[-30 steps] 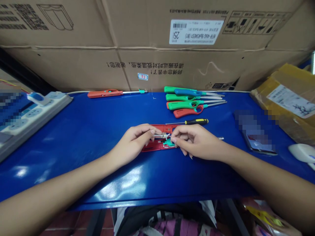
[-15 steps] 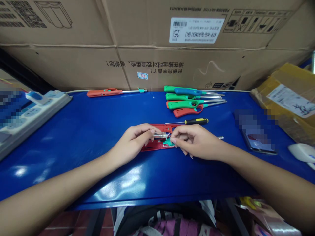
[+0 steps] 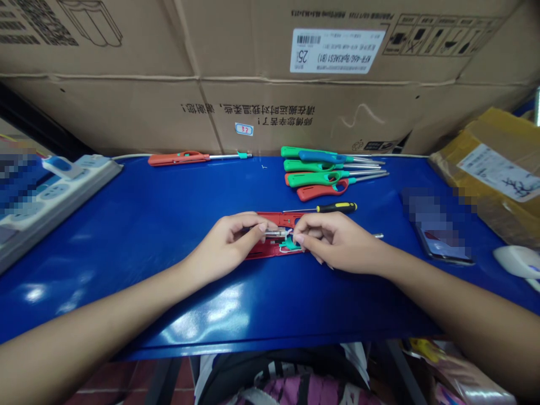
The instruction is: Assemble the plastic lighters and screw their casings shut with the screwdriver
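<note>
On the blue table [image 3: 105,225], the right hand [image 3: 337,244] bunches its fingertips, on what I cannot tell; the left hand [image 3: 232,244] pinches. Red shells [image 3: 264,250] lie beneath, a screwdriver [image 3: 337,208] just beyond. The pinched metal part [image 3: 276,233] points rightward, near a green piece [image 3: 289,244] at the nearer shell.

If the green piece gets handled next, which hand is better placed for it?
Probably the right hand: its thumb tip is right beside the green piece, while the left hand is occupied, pinching the metal part.
</note>
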`<state>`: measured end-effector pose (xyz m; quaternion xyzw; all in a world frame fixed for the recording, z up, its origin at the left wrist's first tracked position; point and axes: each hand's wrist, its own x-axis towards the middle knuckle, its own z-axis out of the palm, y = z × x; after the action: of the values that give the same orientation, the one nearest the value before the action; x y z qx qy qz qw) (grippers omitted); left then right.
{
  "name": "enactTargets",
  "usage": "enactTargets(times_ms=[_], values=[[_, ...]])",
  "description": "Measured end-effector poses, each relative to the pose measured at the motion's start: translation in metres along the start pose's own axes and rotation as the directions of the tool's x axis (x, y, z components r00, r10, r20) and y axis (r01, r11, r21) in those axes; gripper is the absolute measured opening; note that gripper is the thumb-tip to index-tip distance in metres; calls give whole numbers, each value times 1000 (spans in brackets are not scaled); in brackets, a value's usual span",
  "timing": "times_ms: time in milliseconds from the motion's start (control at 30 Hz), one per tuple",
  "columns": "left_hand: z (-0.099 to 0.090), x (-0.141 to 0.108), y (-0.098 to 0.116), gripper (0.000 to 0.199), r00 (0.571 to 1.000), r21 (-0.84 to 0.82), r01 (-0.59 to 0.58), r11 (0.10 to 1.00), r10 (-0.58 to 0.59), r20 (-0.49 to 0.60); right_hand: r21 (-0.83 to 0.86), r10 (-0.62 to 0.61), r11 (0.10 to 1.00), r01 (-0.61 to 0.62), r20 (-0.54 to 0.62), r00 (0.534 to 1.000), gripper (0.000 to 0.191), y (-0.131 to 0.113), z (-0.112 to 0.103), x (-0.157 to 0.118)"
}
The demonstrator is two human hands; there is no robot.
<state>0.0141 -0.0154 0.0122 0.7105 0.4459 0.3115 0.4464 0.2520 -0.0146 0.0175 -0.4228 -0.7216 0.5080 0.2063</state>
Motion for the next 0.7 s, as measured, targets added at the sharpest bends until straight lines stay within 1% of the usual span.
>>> enactTargets(times_ms=[300, 433, 533, 600, 700], values=[[0, 1, 1, 26, 999, 12, -26, 1000, 27, -20, 25, -65, 997, 66, -43, 997, 20, 7, 3, 2], [1, 2, 2, 26, 999, -5, -27, 1000, 27, -31, 103, -44, 993, 54, -92, 995, 19, 6, 5, 4], [2, 1, 3, 25, 999, -38, -2, 999, 0, -40, 172, -22, 984, 44, -128, 992, 20, 6, 5, 6], [3, 0, 5, 26, 999, -78, 29, 997, -32, -42, 193, -15, 980, 45, -155, 988, 23, 7, 5, 7], [4, -1, 6, 27, 997, -137, 73, 988, -77, -27, 209, -5, 977, 41, -166, 986, 26, 9, 5, 8]])
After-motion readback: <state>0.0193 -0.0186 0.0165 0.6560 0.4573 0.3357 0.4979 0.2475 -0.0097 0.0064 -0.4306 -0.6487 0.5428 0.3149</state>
